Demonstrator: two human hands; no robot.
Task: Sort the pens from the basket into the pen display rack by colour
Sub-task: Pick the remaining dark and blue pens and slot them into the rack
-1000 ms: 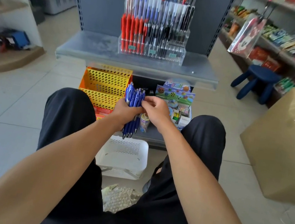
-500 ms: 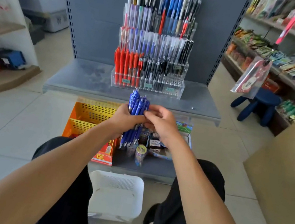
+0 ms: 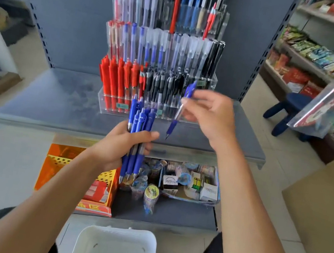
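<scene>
My left hand (image 3: 118, 147) grips a bundle of blue pens (image 3: 139, 126), held upright below the rack. Between the fingers of my right hand (image 3: 209, 116) is a single blue pen (image 3: 181, 106), tip down, in front of the rack's lower right end. The clear tiered pen display rack (image 3: 161, 59) stands on the grey shelf (image 3: 55, 103); its bottom row holds red pens (image 3: 116, 78) on the left and black pens (image 3: 164, 84) in the middle. The white basket (image 3: 114, 250) sits on the floor between my knees.
A yellow perforated bin (image 3: 55, 165) and a tray of small toys (image 3: 188, 180) sit on the lower shelf. To the right are a cardboard box (image 3: 323, 214), a blue stool (image 3: 285, 111) and shelves of goods (image 3: 319, 54).
The view tilted up toward the rack. My right hand has drawn one blue pen out of the bundle and raised it toward the rack; my left hand keeps the rest.
</scene>
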